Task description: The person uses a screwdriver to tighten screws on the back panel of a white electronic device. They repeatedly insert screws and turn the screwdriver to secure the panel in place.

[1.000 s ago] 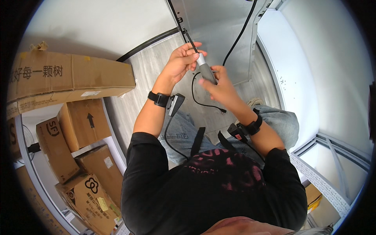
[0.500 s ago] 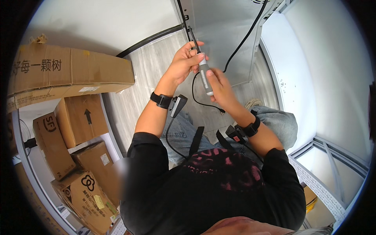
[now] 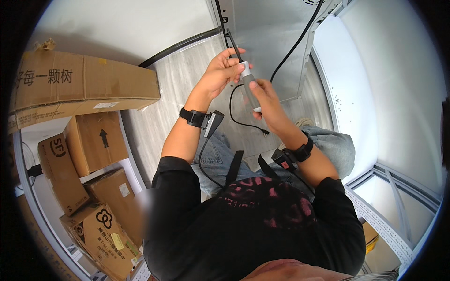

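Note:
A screwdriver (image 3: 251,86) with a grey handle and a long dark shaft slants up toward a metal cabinet panel (image 3: 267,51). Its tip meets the panel's left edge, near small holes; whether it sits in a screw is too small to tell. My left hand (image 3: 222,72) pinches the pale collar where the handle meets the shaft, its index finger stretched along the shaft. Lower down, my right hand (image 3: 269,103) is wrapped round the handle. Beside the hands a black power cord (image 3: 233,110) loops down from the panel and ends in a plug (image 3: 266,133).
Cardboard boxes (image 3: 101,145) fill a metal shelf on the left, with a long carton (image 3: 89,86) across the top. A second black cable (image 3: 300,40) hangs over the panel. At the lower right stands a perforated metal frame (image 3: 382,220). Wood-look floor (image 3: 183,70) shows below.
The screwdriver's handle end has swung slightly right, and my right hand has shifted a little right with it. My left hand keeps its hold on the collar.

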A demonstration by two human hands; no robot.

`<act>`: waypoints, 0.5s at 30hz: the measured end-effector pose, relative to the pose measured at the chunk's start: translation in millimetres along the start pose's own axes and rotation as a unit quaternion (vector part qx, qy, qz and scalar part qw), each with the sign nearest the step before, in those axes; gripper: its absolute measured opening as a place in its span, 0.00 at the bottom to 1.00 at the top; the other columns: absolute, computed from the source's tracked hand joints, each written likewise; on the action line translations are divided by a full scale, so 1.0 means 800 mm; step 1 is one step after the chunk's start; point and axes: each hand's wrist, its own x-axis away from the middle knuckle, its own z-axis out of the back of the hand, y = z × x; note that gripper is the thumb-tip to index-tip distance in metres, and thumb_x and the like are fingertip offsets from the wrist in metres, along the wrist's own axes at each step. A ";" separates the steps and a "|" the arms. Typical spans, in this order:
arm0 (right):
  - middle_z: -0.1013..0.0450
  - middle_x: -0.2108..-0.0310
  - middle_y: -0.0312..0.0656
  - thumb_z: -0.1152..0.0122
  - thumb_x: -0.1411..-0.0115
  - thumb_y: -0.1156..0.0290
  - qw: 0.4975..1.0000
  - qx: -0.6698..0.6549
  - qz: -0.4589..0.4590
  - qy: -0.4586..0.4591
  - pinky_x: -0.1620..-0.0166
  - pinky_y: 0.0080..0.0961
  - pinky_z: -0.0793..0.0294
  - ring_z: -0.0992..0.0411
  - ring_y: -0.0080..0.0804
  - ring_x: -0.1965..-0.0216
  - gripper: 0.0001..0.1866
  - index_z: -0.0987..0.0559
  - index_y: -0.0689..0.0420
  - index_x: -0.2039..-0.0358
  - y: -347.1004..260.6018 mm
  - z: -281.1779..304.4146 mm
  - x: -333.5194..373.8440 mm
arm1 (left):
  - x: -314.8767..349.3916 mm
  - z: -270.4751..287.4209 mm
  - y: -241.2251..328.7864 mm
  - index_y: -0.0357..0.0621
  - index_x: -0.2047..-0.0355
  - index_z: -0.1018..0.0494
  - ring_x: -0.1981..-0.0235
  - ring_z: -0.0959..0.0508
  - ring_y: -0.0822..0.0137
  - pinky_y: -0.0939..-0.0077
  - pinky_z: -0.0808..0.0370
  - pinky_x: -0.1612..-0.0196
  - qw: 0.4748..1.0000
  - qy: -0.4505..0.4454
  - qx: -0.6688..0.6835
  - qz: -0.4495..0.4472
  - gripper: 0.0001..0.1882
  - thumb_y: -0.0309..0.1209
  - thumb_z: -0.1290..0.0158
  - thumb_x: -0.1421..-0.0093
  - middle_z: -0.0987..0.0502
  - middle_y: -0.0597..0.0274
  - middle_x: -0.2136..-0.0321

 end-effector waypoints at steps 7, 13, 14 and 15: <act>0.29 0.78 0.40 0.56 0.34 0.56 0.995 -0.067 -0.024 -0.064 0.83 0.18 0.38 0.37 0.21 0.86 0.20 0.28 0.62 0.60 -0.011 0.011 0.000 | 0.002 -0.012 0.006 0.39 0.47 0.37 0.79 0.30 0.81 0.85 0.32 0.77 0.999 -0.017 0.035 0.025 0.22 0.25 0.46 0.41 0.23 0.60 0.62; 0.29 0.78 0.40 0.55 0.34 0.56 0.983 -0.116 -0.068 -0.122 0.83 0.20 0.37 0.35 0.23 0.85 0.20 0.29 0.64 0.60 -0.027 0.017 0.001 | -0.005 -0.002 -0.005 0.40 0.45 0.38 0.79 0.30 0.81 0.87 0.31 0.76 0.998 -0.046 0.031 -0.008 0.24 0.26 0.45 0.42 0.23 0.60 0.63; 0.29 0.78 0.40 0.55 0.34 0.56 0.996 -0.034 -0.031 -0.082 0.83 0.21 0.37 0.35 0.23 0.85 0.21 0.29 0.64 0.60 -0.024 0.014 0.002 | -0.007 -0.003 -0.006 0.40 0.45 0.38 0.79 0.30 0.81 0.87 0.31 0.76 0.999 -0.029 0.018 -0.001 0.24 0.26 0.46 0.42 0.23 0.60 0.63; 0.29 0.78 0.40 0.55 0.34 0.55 0.998 0.047 0.007 -0.042 0.83 0.21 0.37 0.34 0.24 0.85 0.21 0.29 0.64 0.60 -0.018 0.008 0.003 | -0.008 -0.004 -0.008 0.40 0.45 0.39 0.78 0.30 0.81 0.87 0.31 0.75 1.000 -0.013 0.006 0.007 0.24 0.25 0.46 0.41 0.23 0.60 0.63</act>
